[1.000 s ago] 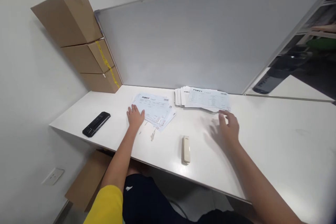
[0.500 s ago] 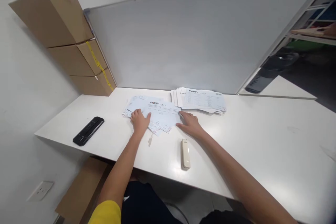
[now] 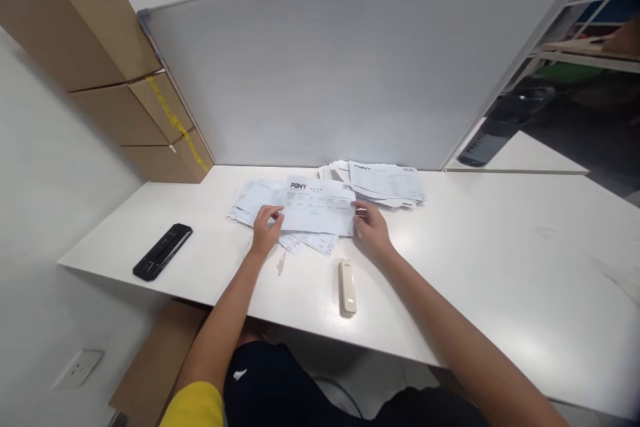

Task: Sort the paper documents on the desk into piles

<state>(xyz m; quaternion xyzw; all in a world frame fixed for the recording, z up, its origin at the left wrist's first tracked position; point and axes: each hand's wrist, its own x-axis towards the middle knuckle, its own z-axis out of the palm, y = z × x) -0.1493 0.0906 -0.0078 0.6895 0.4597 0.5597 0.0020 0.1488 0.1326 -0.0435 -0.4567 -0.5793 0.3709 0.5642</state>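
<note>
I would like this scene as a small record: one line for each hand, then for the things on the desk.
left hand: holds the left edge of the sheet
right hand: holds its right edge
sheet: printed PONY, over loose papers
paper stack: farther back, right, near the board
stapler: cream, untouched, nearer the person
phone: black, at the left
boxes: three, piled back left

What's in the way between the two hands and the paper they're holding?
Nothing visible. The left hand and right hand have their fingers at opposite sides of the paper. The stapler lies nearer the person, not between.
</note>
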